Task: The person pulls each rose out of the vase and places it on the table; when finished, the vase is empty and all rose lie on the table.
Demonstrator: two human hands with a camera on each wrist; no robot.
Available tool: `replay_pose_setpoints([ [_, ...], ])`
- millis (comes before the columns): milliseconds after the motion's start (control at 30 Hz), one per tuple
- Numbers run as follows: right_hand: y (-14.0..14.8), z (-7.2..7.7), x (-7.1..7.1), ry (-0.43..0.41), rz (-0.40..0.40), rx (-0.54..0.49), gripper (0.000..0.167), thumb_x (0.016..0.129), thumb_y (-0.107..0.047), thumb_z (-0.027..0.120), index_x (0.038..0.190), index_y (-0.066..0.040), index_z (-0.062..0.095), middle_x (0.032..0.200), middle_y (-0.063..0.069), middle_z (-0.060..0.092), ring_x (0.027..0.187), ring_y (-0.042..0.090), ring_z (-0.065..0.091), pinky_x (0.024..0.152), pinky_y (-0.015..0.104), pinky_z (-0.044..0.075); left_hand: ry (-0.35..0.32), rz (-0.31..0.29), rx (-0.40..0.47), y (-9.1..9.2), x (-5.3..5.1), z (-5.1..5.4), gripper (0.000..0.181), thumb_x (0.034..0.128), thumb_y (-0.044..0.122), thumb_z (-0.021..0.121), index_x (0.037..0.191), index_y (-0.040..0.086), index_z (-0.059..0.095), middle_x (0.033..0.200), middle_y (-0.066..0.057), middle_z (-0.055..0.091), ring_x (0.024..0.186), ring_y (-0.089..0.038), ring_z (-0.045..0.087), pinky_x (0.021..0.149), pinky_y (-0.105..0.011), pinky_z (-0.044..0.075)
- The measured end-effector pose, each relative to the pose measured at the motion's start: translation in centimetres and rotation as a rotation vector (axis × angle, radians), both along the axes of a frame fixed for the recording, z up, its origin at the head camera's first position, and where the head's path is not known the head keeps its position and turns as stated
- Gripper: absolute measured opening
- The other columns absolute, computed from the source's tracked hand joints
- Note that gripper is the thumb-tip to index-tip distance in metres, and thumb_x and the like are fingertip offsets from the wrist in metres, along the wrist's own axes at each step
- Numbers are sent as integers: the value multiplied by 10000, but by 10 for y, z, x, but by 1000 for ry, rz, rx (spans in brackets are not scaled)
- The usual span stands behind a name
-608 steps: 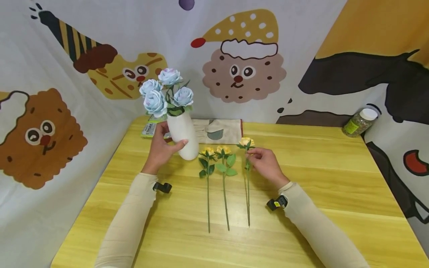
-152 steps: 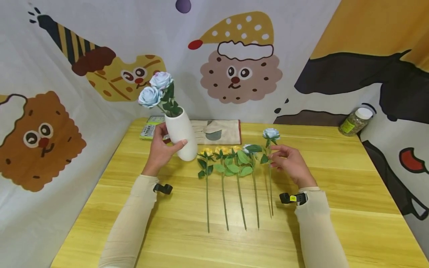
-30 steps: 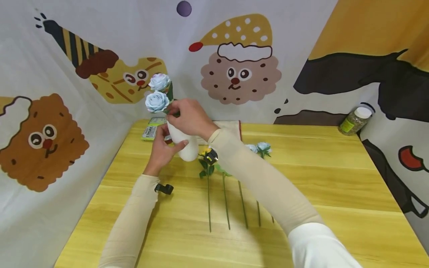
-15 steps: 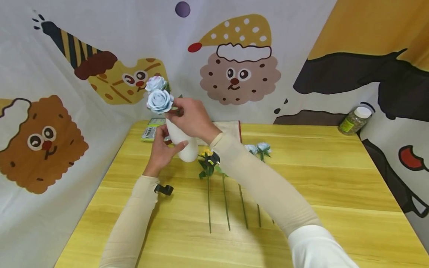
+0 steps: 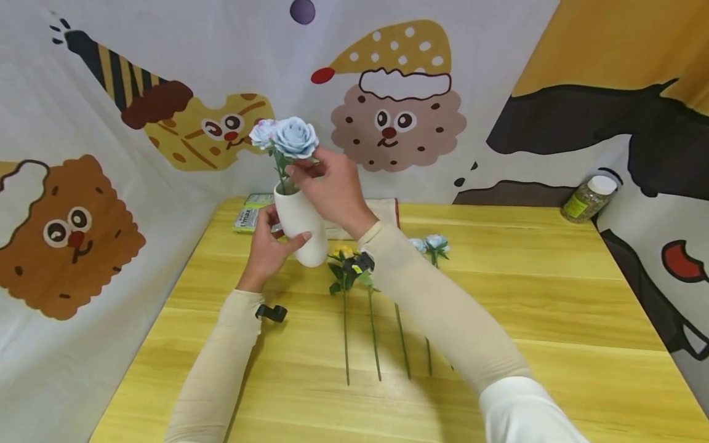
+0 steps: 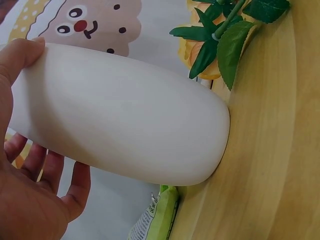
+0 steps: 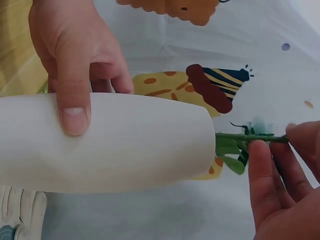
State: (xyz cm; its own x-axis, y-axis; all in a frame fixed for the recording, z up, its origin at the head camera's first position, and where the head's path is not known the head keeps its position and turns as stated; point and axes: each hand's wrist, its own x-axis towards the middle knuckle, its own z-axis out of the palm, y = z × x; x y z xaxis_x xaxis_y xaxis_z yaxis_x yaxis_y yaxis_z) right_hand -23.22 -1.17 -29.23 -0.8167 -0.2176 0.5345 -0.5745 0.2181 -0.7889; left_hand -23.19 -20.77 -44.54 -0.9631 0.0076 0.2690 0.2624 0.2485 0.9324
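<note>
My left hand (image 5: 268,249) grips the white vase (image 5: 303,229), its thumb across the front; the vase stands tilted on the table. Above the mouth, my right hand (image 5: 336,192) pinches the green stem (image 7: 257,137) of a blue rose (image 5: 296,138). The stem's lower part is hidden inside the vase. A second blue rose (image 5: 263,133) leans out behind it. On the table lie several stems in a row: yellow roses (image 5: 343,251) nearest the vase, partly covered by my right forearm, then two blue roses (image 5: 436,242) further right.
A green and white packet (image 5: 246,218) lies behind my left hand. A folded cloth (image 5: 389,212) with a red edge is behind the vase. At the back right corner a jar (image 5: 588,200) with a white lid leans by the printed curtain. Table wood (image 5: 526,295) shows on the right.
Over the last second the pinched blue rose has risen and shifted right with my right hand. Several seconds ago that hand was at the table row with another blue rose. Left hand stays.
</note>
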Motion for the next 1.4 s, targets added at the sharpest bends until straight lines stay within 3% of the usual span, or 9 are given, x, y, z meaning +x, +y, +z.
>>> replay_pose_setpoints([
  [200, 10, 1, 1, 12, -28, -129, 229, 994, -124, 724, 1202, -33, 758, 1070, 99, 784, 916, 164, 755, 795, 299, 605, 13, -3, -4, 2, 0, 0, 810, 857, 261, 891, 1474, 87, 396, 1396, -131, 501, 1239, -240, 502, 1089, -540, 468],
  [467, 19, -1, 0, -10, -42, -304, 187, 1019, -50, 646, 1140, 51, 746, 1025, 213, 772, 898, 242, 757, 736, 435, 658, 8, 16, -16, 1, 2, -1, 796, 848, 258, 897, 1451, 87, 406, 1348, -115, 501, 1210, -214, 490, 1056, -474, 475],
  [733, 20, -1, 0, 26, -42, -343, 167, 1048, -25, 583, 1165, 52, 674, 1020, 216, 719, 927, 319, 730, 716, 335, 647, 12, 18, -15, 0, 0, -3, 795, 847, 264, 899, 1438, 69, 403, 1330, -109, 496, 1196, -213, 488, 1055, -464, 475],
  [1000, 27, 2, -6, 65, -158, -452, 138, 1071, -25, 570, 1156, 64, 633, 995, 202, 698, 916, 258, 723, 698, 315, 639, 12, 17, -16, 1, 1, -2, 796, 855, 242, 890, 1455, 62, 398, 1343, -122, 495, 1204, -210, 485, 1067, -474, 470],
  [1167, 38, 7, -11, 8, -228, -543, 182, 1079, -58, 576, 1209, 41, 657, 995, 134, 699, 896, 263, 720, 695, 287, 639, 14, 11, -17, 1, 1, 0, 796, 858, 235, 890, 1457, 59, 396, 1343, -124, 493, 1203, -211, 486, 1074, -484, 474],
  [1400, 63, 15, -16, -58, -258, -733, 194, 1061, -38, 603, 1232, 7, 684, 1066, 62, 679, 848, 208, 722, 655, 283, 635, 6, 13, -13, 1, 1, -1, 805, 853, 225, 893, 1465, 61, 396, 1338, -123, 494, 1202, -207, 483, 1078, -490, 468],
])
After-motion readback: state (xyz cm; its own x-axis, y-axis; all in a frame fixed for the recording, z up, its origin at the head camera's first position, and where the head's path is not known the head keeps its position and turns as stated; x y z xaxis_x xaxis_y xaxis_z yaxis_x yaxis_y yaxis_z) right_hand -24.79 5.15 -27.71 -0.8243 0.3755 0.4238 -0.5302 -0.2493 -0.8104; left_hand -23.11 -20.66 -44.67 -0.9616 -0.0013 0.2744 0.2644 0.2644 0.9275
